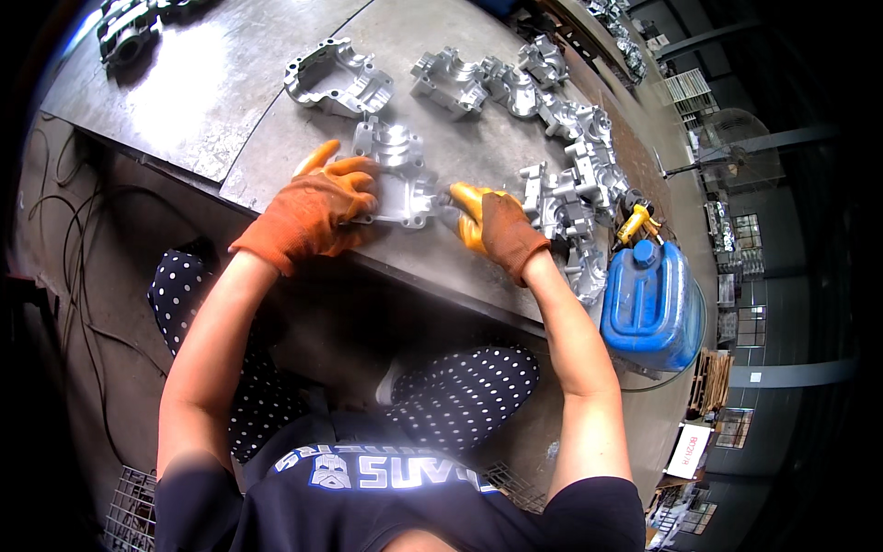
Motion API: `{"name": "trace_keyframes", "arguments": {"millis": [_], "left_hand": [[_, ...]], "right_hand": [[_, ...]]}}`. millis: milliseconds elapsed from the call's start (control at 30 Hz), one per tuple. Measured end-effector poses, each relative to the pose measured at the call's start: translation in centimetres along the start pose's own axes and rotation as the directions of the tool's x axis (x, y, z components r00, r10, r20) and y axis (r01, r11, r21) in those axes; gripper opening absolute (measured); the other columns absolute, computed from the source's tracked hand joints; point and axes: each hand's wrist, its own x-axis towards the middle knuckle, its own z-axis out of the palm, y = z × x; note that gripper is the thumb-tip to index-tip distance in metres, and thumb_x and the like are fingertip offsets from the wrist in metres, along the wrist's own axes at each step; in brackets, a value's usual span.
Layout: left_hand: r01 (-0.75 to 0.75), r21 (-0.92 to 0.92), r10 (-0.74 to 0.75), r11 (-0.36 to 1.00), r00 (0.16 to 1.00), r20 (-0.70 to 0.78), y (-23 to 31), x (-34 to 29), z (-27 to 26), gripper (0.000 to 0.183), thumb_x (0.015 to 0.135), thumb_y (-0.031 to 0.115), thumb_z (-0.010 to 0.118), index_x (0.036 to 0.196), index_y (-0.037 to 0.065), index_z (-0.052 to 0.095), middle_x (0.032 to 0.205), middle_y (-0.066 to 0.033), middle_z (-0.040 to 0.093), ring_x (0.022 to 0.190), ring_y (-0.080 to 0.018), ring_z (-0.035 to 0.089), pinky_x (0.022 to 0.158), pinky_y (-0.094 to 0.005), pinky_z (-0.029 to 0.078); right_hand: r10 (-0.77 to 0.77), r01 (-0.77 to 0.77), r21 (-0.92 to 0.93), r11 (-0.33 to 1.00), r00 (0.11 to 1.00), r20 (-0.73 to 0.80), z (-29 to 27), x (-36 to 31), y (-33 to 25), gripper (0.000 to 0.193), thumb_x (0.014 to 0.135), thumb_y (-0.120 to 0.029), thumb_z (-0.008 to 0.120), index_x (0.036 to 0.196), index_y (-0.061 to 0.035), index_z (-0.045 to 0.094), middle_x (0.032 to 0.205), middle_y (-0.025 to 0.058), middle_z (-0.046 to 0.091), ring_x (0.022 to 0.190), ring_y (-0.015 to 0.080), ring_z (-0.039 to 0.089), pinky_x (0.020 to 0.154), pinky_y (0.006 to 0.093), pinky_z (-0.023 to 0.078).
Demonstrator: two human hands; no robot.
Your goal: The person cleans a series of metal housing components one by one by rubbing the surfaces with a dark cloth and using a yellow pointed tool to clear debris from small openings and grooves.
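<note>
A silver metal casting [397, 191] with a rectangular recess lies near the front edge of the metal-topped table. My left hand [317, 204], in an orange work glove, grips its left side with curled fingers, one finger sticking out above. At the casting's right end is my right hand [492, 221], gloved in orange and yellow. Its fingers are pinched together; a small greyish thing may be between them, too blurred to name. Behind the held piece lies an open, ring-shaped casting [336, 78]. Another silver casting [451, 81] sits to its right.
Several silver castings [589, 156] crowd the table's right side. A blue plastic jerrycan [648, 299] stands at the right edge, with a yellow-handled tool [635, 224] behind it. Dark castings [129, 32] lie far left. Cables [87, 239] hang down below the table. A fan [736, 147] stands farther off.
</note>
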Motion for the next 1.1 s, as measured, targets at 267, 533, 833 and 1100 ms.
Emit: {"name": "trace_keyframes", "arguments": {"millis": [267,533,833,1100], "left_hand": [[0.321,0.071,-0.294,0.944,0.921,-0.255,6.9,0.9,3.1,0.044,0.074,0.044,0.078,0.104,0.012,0.070,0.098,-0.0101,0.065,0.106,-0.0325,0.061,0.114,-0.0538,0.035],[0.341,0.020,-0.321,0.940,0.902,-0.288,6.2,1.5,3.3,0.029,0.072,0.041,0.079,0.080,0.015,0.069,0.088,-0.0096,0.064,0.096,-0.0341,0.061,0.099,-0.0495,0.042],[0.362,-0.004,-0.350,0.932,0.899,-0.264,6.0,1.5,3.8,0.028,0.072,0.040,0.079,0.077,0.015,0.069,0.088,-0.0092,0.064,0.094,-0.0339,0.061,0.100,-0.0483,0.041],[0.345,-0.001,-0.331,0.939,0.900,-0.283,5.9,1.5,3.7,0.030,0.073,0.042,0.078,0.077,0.015,0.069,0.088,-0.0089,0.064,0.093,-0.0335,0.062,0.103,-0.0478,0.041]], "right_hand": [[0.246,-0.247,0.038,0.968,0.969,0.017,1.8,0.6,-1.7,0.030,0.093,-0.030,0.062,0.118,-0.0143,0.064,0.101,0.0207,0.072,0.091,0.0434,0.070,0.080,0.0496,0.056],[0.287,-0.317,0.231,0.920,0.945,0.155,1.5,1.0,-0.4,0.032,0.092,-0.024,0.059,0.121,-0.0124,0.063,0.104,0.0232,0.071,0.093,0.0458,0.069,0.083,0.0517,0.056],[0.409,-0.409,0.134,0.903,0.912,0.025,2.9,0.6,-3.2,0.036,0.089,-0.020,0.059,0.124,-0.0112,0.062,0.103,0.0242,0.071,0.093,0.0456,0.068,0.083,0.0519,0.055],[0.413,-0.402,0.134,0.906,0.908,-0.064,3.7,0.4,-3.3,0.027,0.088,-0.018,0.060,0.113,-0.0078,0.061,0.099,0.0251,0.071,0.091,0.0454,0.069,0.082,0.0520,0.055]]}}
